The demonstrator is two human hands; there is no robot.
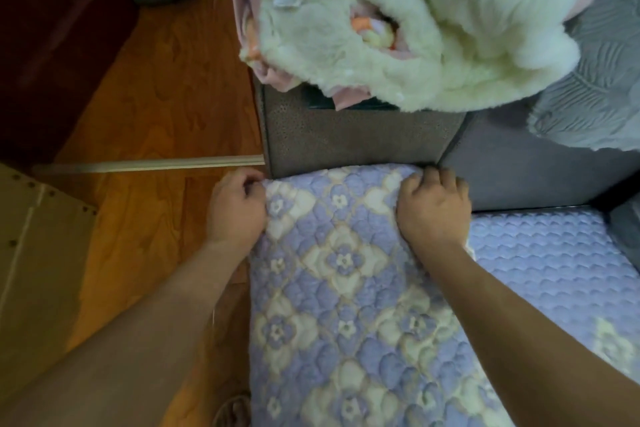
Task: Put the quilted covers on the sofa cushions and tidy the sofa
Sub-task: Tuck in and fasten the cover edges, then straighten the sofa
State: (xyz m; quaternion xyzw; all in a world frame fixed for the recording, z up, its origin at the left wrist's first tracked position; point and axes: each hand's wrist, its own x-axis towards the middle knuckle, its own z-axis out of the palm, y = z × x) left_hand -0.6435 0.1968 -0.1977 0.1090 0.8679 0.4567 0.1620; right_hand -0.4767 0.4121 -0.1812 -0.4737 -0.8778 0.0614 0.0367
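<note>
A quilted cover (346,288) in lilac and cream with a flower pattern lies over the sofa seat cushion in the lower middle. My left hand (239,210) grips its far left corner beside the grey sofa arm (360,142). My right hand (433,211) has its fingers curled over the cover's far edge, where it meets the arm. To the right, a plain lilac quilted surface (554,270) covers the neighbouring seat.
A fluffy cream blanket (415,28) with pink cloth under it is heaped on the sofa arm. A grey quilted fabric (595,87) lies at the right. Wooden floor (166,107), a dark rug (52,28) and cardboard (34,270) are to the left.
</note>
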